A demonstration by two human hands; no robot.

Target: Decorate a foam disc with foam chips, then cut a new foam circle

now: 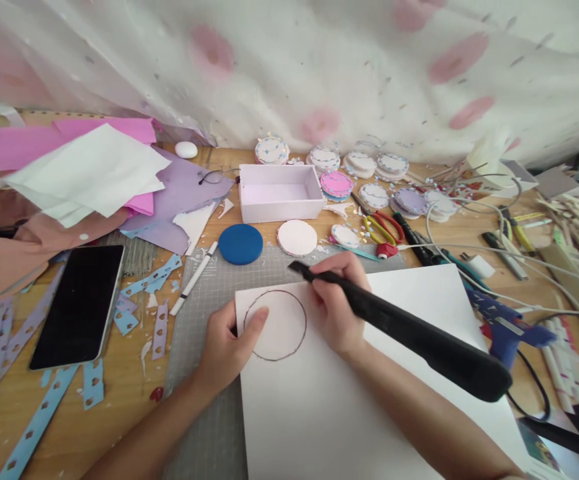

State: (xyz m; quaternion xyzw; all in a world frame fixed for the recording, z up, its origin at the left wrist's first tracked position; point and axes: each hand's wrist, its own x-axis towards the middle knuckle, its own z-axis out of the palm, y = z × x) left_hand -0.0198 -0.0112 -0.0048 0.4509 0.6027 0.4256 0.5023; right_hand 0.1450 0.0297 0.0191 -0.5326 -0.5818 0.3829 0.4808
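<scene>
While the right hand (334, 317) grips a black cutter (424, 347), the left hand (230, 341) pinches the white board (314, 413), likely light, stiffish and best held by its edges, on the grey mat (210, 437).

Sheet (319, 413) over the cutting mat (202, 427) — phone (78, 307) to its left; glue gun (502, 327) right; box (280, 211) behind.
</scene>
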